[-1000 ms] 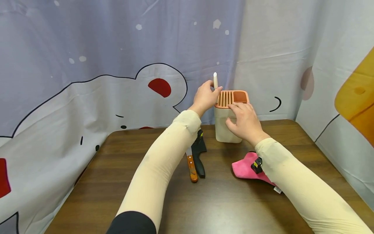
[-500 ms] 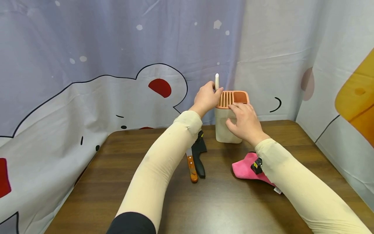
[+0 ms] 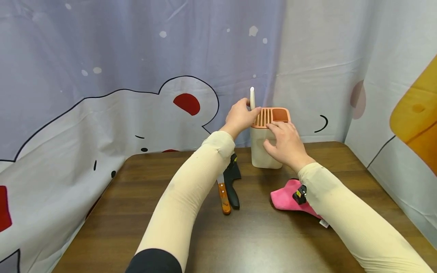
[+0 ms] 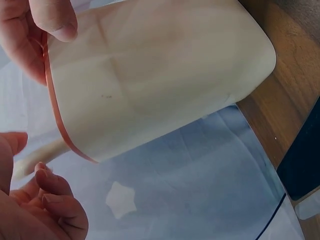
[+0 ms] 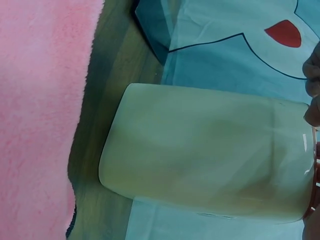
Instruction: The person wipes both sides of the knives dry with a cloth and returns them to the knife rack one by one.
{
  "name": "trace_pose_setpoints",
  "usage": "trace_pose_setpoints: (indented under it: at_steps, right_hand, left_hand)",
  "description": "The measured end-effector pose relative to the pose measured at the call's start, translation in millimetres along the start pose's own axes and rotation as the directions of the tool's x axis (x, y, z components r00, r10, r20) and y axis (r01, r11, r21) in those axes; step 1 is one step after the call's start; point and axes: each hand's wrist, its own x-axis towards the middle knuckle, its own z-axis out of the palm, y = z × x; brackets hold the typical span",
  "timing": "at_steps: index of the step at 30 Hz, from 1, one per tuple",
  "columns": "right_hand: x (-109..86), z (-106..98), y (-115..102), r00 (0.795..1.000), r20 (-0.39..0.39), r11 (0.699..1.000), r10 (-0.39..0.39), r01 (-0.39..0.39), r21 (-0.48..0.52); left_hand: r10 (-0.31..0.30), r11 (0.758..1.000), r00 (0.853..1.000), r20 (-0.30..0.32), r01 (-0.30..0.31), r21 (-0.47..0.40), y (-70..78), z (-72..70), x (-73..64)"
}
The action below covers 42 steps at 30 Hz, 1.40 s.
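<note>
A cream knife holder (image 3: pixel 264 153) with an orange slotted top (image 3: pixel 264 117) stands upright at the back of the table. From its leftmost slots rises the pale handle of a white-handled knife (image 3: pixel 252 98); the blade is hidden. My left hand (image 3: pixel 237 116) has its fingers curled loosely round that handle close over the rim, and the left wrist view shows the handle (image 4: pixel 52 151) between thumb and fingertips. My right hand (image 3: pixel 286 142) rests its fingers on the holder's front rim, thumb spread beside the front wall.
A black knife (image 3: pixel 233 191) and a tool with a wooden handle (image 3: pixel 223 199) lie side by side left of the holder, partly behind the left sleeve. A pink cloth (image 3: pixel 286 197) lies under the right wrist. Patterned curtains (image 3: pixel 136 49) hang behind the wooden table (image 3: pixel 246 235).
The handle has straightened from a slight tilt, and my left hand has slid a little lower along it, so more handle shows above. My right hand stays on the rim.
</note>
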Motion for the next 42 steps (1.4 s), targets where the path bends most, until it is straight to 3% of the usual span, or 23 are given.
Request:
trace_pose_setpoints:
  at_steps: [3,7,13,20,24,28,33,39,42]
  right_hand:
    - [2.1,-4,1,0.999,0.039,1.000,0.010,-0.011,0.011]
    - [5.4,-16,5,0.991,0.130,0.999,0.043,-0.047,0.026]
    - [13.5,-36,10,0.971,0.236,0.993,0.041,-0.065,0.094]
    - [10.2,-69,10,0.962,0.272,0.990,0.011,-0.050,0.135]
    - [-6.8,-89,7,0.959,0.269,0.988,-0.093,0.056,0.143]
    - [-39.1,-98,6,0.919,0.369,0.986,-0.139,0.095,0.135]
    - [-87.0,-93,9,0.843,0.535,0.995,-0.055,-0.001,0.104]
    - [-131.5,-79,13,0.744,0.666,0.998,0.053,-0.065,-0.007]
    - [-146.1,-71,16,0.732,0.677,0.996,0.083,-0.074,-0.041]
  left_hand:
    - [0.015,1.000,1.000,0.013,-0.016,0.012,-3.1,-3.7,-2.3]
    - [0.002,0.997,0.997,0.079,-0.008,0.070,-6.8,-11.5,-8.2]
    - [-0.013,0.988,0.991,0.130,-0.008,0.157,-21.8,-30.1,-24.8]
    - [-0.006,0.988,0.971,0.238,-0.031,0.151,-63.4,-53.8,-51.4]
    - [-0.018,0.985,0.960,0.279,-0.030,0.168,-96.6,-56.7,-68.7]
    - [-0.034,0.983,0.947,0.321,-0.025,0.179,-128.2,-46.0,-86.0]
    - [-0.074,0.988,0.917,0.392,0.013,0.156,-153.3,-23.2,-108.2]
    - [-0.139,0.986,0.873,0.467,0.077,0.150,-163.2,5.0,-120.6]
    - [-0.199,0.975,0.852,0.485,0.121,0.188,-162.3,18.2,-121.5]
